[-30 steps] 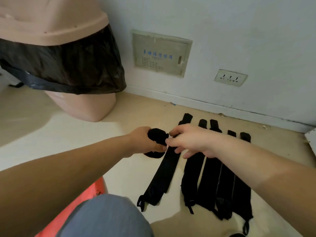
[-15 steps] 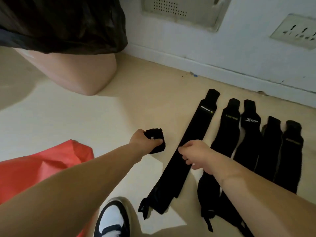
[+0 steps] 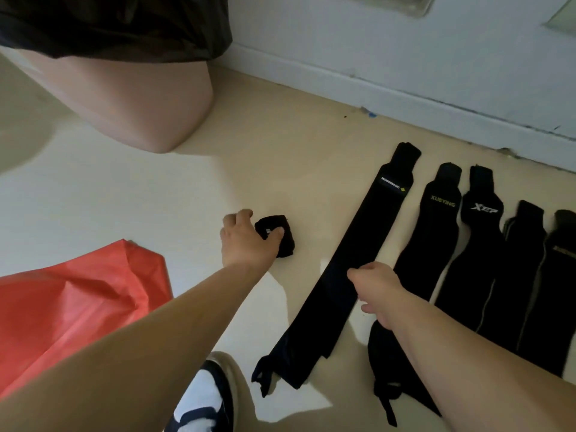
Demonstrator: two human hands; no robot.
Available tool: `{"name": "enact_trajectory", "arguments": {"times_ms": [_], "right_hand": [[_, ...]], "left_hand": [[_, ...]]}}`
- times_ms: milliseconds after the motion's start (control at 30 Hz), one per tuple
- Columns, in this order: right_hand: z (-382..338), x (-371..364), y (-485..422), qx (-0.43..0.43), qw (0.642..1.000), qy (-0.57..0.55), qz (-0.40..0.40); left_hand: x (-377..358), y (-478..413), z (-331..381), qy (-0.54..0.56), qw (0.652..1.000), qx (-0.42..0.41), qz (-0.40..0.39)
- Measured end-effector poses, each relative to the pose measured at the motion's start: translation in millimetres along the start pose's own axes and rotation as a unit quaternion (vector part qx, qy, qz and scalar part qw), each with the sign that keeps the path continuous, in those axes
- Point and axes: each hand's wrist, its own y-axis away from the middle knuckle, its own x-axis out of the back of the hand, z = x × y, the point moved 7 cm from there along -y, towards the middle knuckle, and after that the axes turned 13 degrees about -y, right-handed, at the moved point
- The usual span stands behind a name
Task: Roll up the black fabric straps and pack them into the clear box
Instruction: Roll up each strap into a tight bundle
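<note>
Gripping: your left hand [image 3: 246,244] holds the rolled strap [image 3: 277,236], fingers curled over the top and thumb across its near face. The roll is at floor [image 3: 280,157] level; can't tell if it touches.
Right hand: your right hand [image 3: 378,288] is over the right edge of the long strap [image 3: 358,244]. Its fingers are curled under and hidden, so can't tell whether they pinch the fabric.
Flat straps: five lie side by side on the floor, far ends toward the wall. The long strap is leftmost and tilted. Then come the XUEYING strap [image 3: 436,232], the XTEP strap [image 3: 481,210], the fourth strap [image 3: 523,244] and the fifth strap [image 3: 561,275], which is cut off by the frame's right edge.
Edges: the skirting board [image 3: 405,98] runs just past the straps' far ends.
Open room: bare floor between the roll and the bin, plus a narrower bare strip between the roll and the long strap.
Left side: a crumpled red sheet [image 3: 78,300] lies beside your left forearm. Your shoe [image 3: 202,397] is near the long strap's tail.
Containers: the pink bin [image 3: 140,98] is upper left, with a black liner bag [image 3: 109,23] draped over its rim. Its inside is out of view.
</note>
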Motion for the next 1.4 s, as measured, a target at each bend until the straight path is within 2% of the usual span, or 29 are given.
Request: {"name": "enact_trajectory", "arguments": {"times_ms": [67,100,200,267,367,600,667,800,933,1033,1100,1233,1333,1400], "right_hand": [[11.3,2.0,-4.0,-0.013,1.0,-0.013,0.008],[18.2,1.7,-5.7,-0.025,0.999,-0.027,0.004],[37.0,-0.4,-7.3,-0.066,0.994,-0.089,-0.007],[43.1,1.6,-10.0,-0.077,0.991,-0.112,-0.005],[46.6,3.9,-7.3,-0.097,0.985,-0.142,-0.006],[50.9,1.4,-4.7,-0.1,0.976,-0.19,-0.019],[53.0,2.3,-3.8,-0.105,0.977,-0.187,-0.024],[52.6,3.0,-1.2,-0.103,0.983,-0.148,-0.033],[48.1,3.7,3.4,-0.097,0.994,-0.045,-0.03],[44.3,6.8,7.2,-0.086,0.996,-0.02,-0.02],[43.7,7.3,8.6,-0.085,0.996,-0.027,-0.025],[37.9,-2.8,16.1,-0.107,0.986,-0.101,-0.083],[25.8,-5.8,25.0,-0.087,0.981,-0.136,-0.108],[18.4,-4.1,29.8,-0.067,0.979,-0.157,-0.112]], "left_hand": [[1.2,20.9,18.9,0.016,0.997,-0.071,0.027],[-7.6,31.4,25.1,0.026,0.995,-0.101,0.0],[-65.9,64.5,22.4,-0.032,0.972,-0.125,-0.196],[-94.5,75.5,7.6,-0.086,0.957,-0.084,-0.264],[-104.4,75.5,-0.7,-0.089,0.966,-0.043,-0.239],[-117.5,86.3,4.3,-0.06,0.972,-0.034,-0.226],[-120.7,89.5,1.9,-0.047,0.969,-0.017,-0.244],[-124.4,99.4,-3.1,0.072,0.955,0.05,-0.283],[-129.6,119.1,7.4,0.109,0.922,0.022,-0.372],[-128.9,138.5,18.8,0.136,0.887,0.008,-0.441],[-127.3,143.9,22.7,0.172,0.881,0.013,-0.441],[-119.3,129.2,21.5,0.266,0.892,0.068,-0.359],[-107.2,114.7,25.8,0.286,0.906,0.082,-0.3],[-97.4,111.6,32.5,0.315,0.903,0.095,-0.277]]}}
